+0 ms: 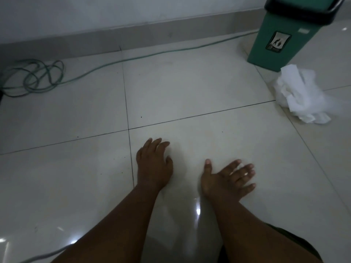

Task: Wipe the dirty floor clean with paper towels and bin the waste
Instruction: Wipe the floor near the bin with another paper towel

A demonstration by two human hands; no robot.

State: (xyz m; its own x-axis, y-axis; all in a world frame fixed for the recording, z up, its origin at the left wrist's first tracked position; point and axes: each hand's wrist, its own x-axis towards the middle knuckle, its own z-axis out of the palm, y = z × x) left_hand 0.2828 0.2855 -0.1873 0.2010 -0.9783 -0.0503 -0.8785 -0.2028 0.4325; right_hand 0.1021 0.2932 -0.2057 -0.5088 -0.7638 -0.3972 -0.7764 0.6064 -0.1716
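Bare, both empty: the left hand [154, 164] curls loosely over the tiled floor [190, 88], the right hand [226, 179] spreads wide. Crumpled paper towels [302, 93] lie beside the green bin [284, 33], far right.

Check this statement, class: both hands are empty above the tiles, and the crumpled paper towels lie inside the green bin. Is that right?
Not quite. The head view shows the crumpled paper towels lying on the floor beside the green bin, not inside it. The rest holds: the left hand and right hand are both empty above the tiles.
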